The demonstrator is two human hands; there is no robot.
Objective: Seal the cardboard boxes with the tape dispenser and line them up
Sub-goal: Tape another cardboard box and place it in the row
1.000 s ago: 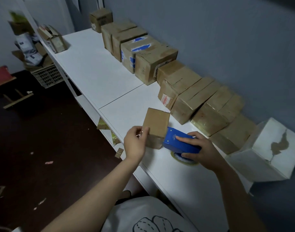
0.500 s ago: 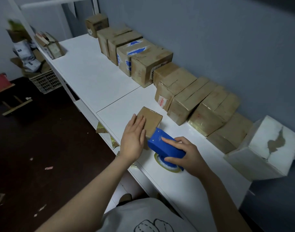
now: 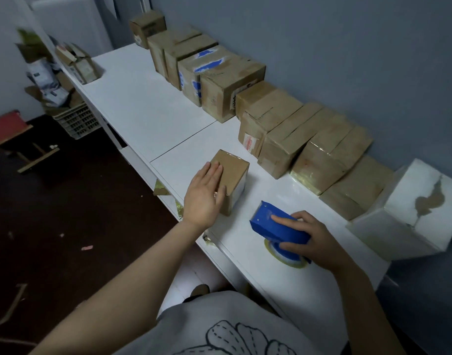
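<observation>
White table (image 3: 148, 103) along a grey-blue wall (image 3: 347, 47); dim light.

Nearest: right hand (image 3: 314, 239), fingers curled round the blue tape dispenser (image 3: 278, 226), index finger laid along its top. The dispenser rests on the table, with its tape roll (image 3: 283, 260) beneath the palm. It is apart from the box.

Just left of and beyond it: left hand (image 3: 204, 196), fingers straight and together, flat on the top face of the small cardboard box (image 3: 235, 165). The box stands alone under that hand, in front of the line. Its top shows a sheen, probably tape; the seam itself is hidden by the fingers.

Beyond both hands: row of boxes (image 3: 330, 155) along the wall, touching side to side. A white box (image 3: 412, 211) stands at the end beyond the right hand.

Far beyond the left hand: an open box (image 3: 78, 65) at the table's edge.

Judgement: step in hand is pressing the tape down. To do it well, sweep the flat palm outward along the seam and over the edges so that no bubble lifts. Keep the dispenser parked clear, then slide the box square against a neighbour in the line. The free slot cannot be told from here.
</observation>
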